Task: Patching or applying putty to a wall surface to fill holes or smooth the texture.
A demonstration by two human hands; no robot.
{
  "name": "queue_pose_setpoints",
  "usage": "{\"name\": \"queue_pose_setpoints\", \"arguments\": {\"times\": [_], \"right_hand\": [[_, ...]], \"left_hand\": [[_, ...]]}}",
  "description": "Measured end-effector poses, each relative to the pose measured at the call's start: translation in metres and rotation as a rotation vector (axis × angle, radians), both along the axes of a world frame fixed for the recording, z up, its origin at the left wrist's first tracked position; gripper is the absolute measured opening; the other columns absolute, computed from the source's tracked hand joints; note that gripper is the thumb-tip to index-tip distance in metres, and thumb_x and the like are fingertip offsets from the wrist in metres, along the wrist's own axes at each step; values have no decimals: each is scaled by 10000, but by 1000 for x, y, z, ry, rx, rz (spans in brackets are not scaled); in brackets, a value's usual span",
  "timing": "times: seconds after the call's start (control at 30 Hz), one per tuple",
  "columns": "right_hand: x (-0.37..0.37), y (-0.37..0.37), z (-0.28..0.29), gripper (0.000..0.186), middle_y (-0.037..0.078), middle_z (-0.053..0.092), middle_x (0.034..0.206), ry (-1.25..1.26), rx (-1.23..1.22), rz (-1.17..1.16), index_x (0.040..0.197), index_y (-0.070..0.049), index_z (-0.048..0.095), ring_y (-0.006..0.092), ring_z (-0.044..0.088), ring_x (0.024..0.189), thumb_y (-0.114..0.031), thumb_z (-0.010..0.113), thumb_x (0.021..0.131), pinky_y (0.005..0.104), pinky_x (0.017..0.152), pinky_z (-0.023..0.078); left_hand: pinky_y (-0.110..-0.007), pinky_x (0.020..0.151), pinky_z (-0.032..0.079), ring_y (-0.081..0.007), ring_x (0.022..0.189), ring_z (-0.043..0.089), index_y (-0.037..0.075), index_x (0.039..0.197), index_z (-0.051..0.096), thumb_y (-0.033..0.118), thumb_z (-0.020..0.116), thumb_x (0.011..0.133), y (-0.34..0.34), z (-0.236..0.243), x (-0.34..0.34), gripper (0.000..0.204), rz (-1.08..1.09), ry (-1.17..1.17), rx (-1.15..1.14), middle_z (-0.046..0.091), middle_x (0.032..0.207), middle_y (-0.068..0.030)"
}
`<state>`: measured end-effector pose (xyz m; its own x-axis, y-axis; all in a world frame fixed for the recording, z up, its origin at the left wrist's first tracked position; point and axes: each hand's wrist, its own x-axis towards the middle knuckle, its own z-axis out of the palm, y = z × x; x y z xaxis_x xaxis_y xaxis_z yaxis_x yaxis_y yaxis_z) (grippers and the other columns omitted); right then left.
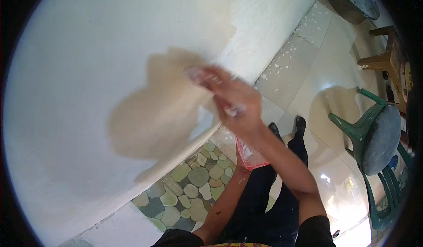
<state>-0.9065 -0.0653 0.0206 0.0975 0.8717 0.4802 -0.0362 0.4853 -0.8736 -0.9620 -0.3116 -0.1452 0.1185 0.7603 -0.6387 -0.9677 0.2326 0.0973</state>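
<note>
My right hand (242, 101) is raised close to the pale wall (88, 70), smeared with white and blurred by motion. Its fingers are closed around something too blurred to name; a whitish end shows below the fist. Lower down, my left hand (241, 164) grips a red open container (257, 165) from its left side. White material lies inside that container. My right forearm passes over its right side, and most of my left fingers are hidden.
Right of my legs, a green plastic chair (348, 123) carries a round grey thing (382, 139). Beyond it are a brown stool (379, 62) and a large dark metal pot (352, 4). White spatters mark the floor tiles (288, 59) along the wall; pebble-patterned tiles (198, 176) lie lower left.
</note>
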Motion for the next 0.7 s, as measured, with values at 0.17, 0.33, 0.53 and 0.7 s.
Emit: {"name": "queue_pose_setpoints", "arguments": {"times": [0.17,0.33,0.53,0.7], "right_hand": [[62,90,-42,468,74,684,1352,-392,516,-381,1231,-187,747,320,656,1228,-125,787,769,450,1007,545],[53,135,-91,552,36,575,1492,-604,568,-270,1287,-266,704,281,564,1352,-172,765,747,456,1151,455],[85,108,-157,580,35,560,1497,-780,429,-101,1291,-227,701,276,547,1360,-128,767,724,473,1177,439],[102,112,-128,519,106,644,1384,-345,140,-202,1311,-117,695,262,651,1205,31,706,814,381,1076,502]], "left_hand": [[-600,1117,428,-359,1348,539,164,1583,377,634,446,1011,-5,-4,1,743,-22,-134,52,505,1539,-108],[-632,1072,465,-387,1320,561,156,1575,383,630,528,978,-5,-7,3,777,-6,-153,-37,496,1544,-142],[-642,1076,460,-403,1316,560,156,1564,400,635,568,956,-3,-7,5,792,-17,-163,-73,498,1541,-147],[-643,1065,468,-414,1311,560,174,1571,395,659,543,959,8,1,25,794,64,-204,-77,506,1530,-138]]}}
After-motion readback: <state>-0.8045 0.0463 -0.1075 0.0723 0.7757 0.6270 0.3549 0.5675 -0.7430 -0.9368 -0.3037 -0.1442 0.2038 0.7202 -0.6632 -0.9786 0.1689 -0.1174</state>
